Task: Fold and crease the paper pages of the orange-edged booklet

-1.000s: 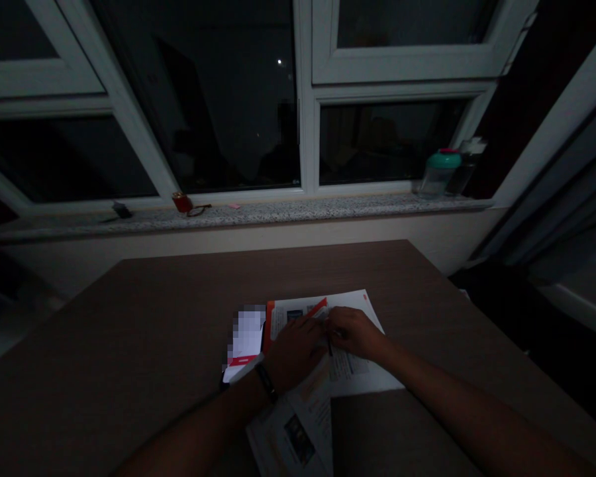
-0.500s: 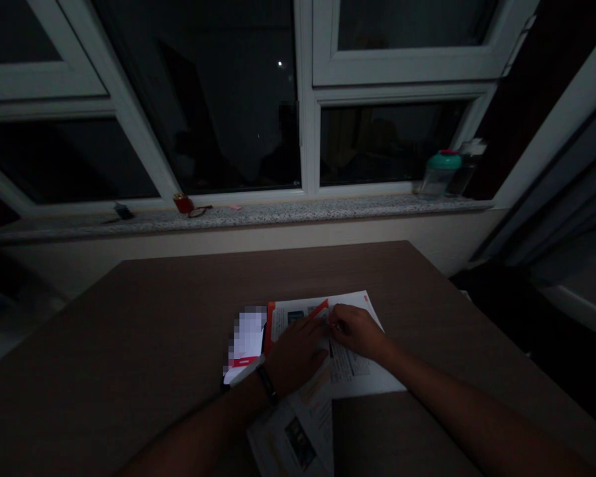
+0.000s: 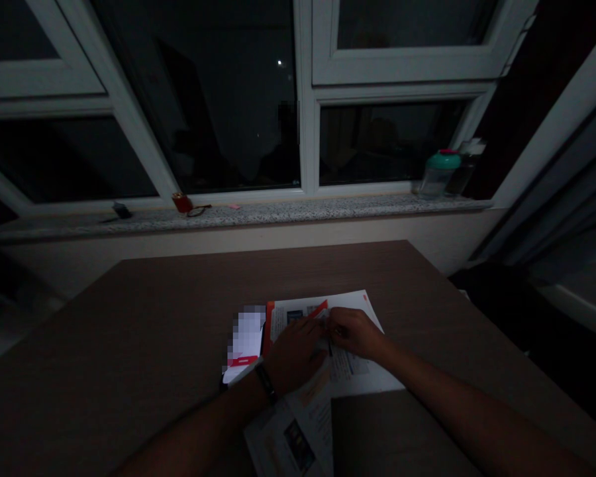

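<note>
The left hand (image 3: 295, 354) lies spread on a printed sheet (image 3: 370, 374) at lower centre of the desk (image 3: 129, 344). The right hand (image 3: 355, 333) curls beside it, fingertips closed on something too dim to tell, near a red strip (image 3: 318, 309). Pressing unevenly could crease the sheet or shift it against the booklet (image 3: 291, 444) below.

We see a big brown wooden table (image 3: 104, 344) across the bottom of the picture. White paper sheets (image 3: 365, 374) lie on it near the bottom middle, with a blurred white card (image 3: 246, 338) just left of them. Behind the table is a speckled stone window sill (image 3: 298, 212). On the sill, a clear plastic jar with a green lid (image 3: 436, 179) stands at the right, and a small red box (image 3: 181, 203) sits left of the middle.
</note>
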`<state>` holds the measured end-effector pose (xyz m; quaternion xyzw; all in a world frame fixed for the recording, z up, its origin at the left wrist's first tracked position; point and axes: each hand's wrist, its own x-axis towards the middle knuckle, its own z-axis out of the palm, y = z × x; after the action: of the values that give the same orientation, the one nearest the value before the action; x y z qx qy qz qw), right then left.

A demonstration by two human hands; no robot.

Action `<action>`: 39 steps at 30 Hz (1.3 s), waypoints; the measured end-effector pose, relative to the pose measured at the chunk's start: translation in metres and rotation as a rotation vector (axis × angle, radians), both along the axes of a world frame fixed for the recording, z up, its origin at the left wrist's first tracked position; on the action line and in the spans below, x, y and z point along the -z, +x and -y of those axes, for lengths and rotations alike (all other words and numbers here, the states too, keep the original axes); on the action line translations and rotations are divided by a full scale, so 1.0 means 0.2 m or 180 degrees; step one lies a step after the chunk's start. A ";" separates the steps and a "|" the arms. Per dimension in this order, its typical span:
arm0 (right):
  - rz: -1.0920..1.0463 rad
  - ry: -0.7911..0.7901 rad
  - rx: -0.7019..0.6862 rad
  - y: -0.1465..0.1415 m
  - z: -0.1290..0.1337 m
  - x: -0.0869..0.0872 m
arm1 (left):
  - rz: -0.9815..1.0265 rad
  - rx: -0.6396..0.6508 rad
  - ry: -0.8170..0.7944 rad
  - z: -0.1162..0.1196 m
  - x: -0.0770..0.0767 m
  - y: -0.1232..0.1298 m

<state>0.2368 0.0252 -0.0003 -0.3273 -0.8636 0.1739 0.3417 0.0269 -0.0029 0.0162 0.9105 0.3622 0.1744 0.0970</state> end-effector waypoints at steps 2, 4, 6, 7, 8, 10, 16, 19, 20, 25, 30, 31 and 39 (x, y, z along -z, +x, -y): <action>0.0002 -0.0016 0.0215 0.00 -0.01 0.01 | 0.0003 0.0017 -0.0009 0.00 0.00 0.00; 0.0030 0.0028 0.0416 -0.01 -0.03 0.02 | -0.0021 0.0027 -0.0007 0.00 0.00 0.00; 0.0060 0.0127 0.0579 -0.01 -0.03 0.03 | -0.0059 0.0020 -0.0002 0.00 -0.01 0.00; 0.0079 0.0171 0.0645 -0.01 -0.04 0.04 | -0.0066 0.0013 0.0003 0.00 -0.01 0.00; 0.0106 0.0205 0.0698 0.00 -0.04 0.04 | -0.0070 0.0007 0.0002 0.00 -0.01 0.00; 0.0163 0.0240 0.0765 0.00 -0.04 0.04 | -0.0060 -0.0002 -0.0008 0.01 -0.01 0.00; 0.0255 0.0278 0.0526 0.00 -0.02 0.03 | 0.0001 0.0000 -0.0007 0.00 0.00 0.00; 0.0267 0.0241 0.0305 0.00 0.00 0.01 | 0.0001 0.0043 -0.0033 0.00 0.01 0.00; 0.0260 0.0229 0.0223 0.00 0.00 0.00 | -0.0002 0.0054 -0.0040 -0.01 0.01 0.00; 0.0207 0.0182 -0.0030 0.01 0.01 0.00 | -0.0047 0.0072 -0.0036 0.00 0.00 0.00; 0.0056 0.0099 0.0118 0.00 -0.01 0.02 | -0.0041 0.0063 -0.0038 0.00 -0.01 0.00; 0.0059 0.0089 0.0212 0.00 -0.02 0.02 | -0.0051 0.0063 -0.0029 0.00 -0.01 0.00; 0.0148 0.0212 0.0708 -0.01 -0.03 0.02 | -0.0103 0.0069 -0.0024 0.01 -0.03 0.00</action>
<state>0.2356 0.0314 -0.0045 -0.4134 -0.8350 0.0985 0.3495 0.0272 -0.0039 0.0227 0.9167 0.3545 0.1573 0.0965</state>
